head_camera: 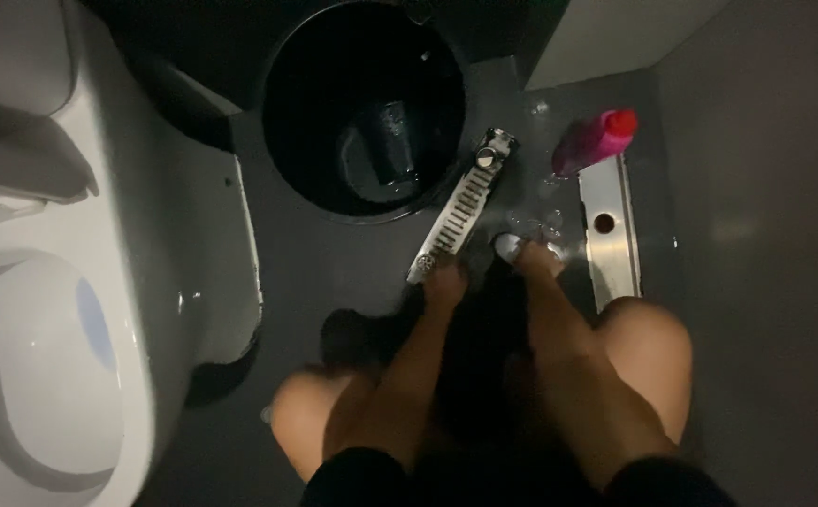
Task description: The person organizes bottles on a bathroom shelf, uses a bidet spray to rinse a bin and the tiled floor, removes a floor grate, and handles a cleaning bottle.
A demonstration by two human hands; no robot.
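I am squatting over a dark wet floor. My left hand (446, 279) grips the near end of a long slotted metal drain grate (463, 205), which lies slanted on the floor with its far end by a black bucket (364, 103). My right hand (535, 260) is just right of the grate, closed around a small pale object (509, 246) pressed near the floor; the dim light hides what it is. Both hands are close together, a few centimetres apart.
An open stainless drain channel (611, 235) runs along the floor at right, and a pink bottle with a red cap (596, 139) lies at its far end. A white toilet (61, 282) fills the left side. My bare knees (651, 349) frame the hands. Grey walls close in right.
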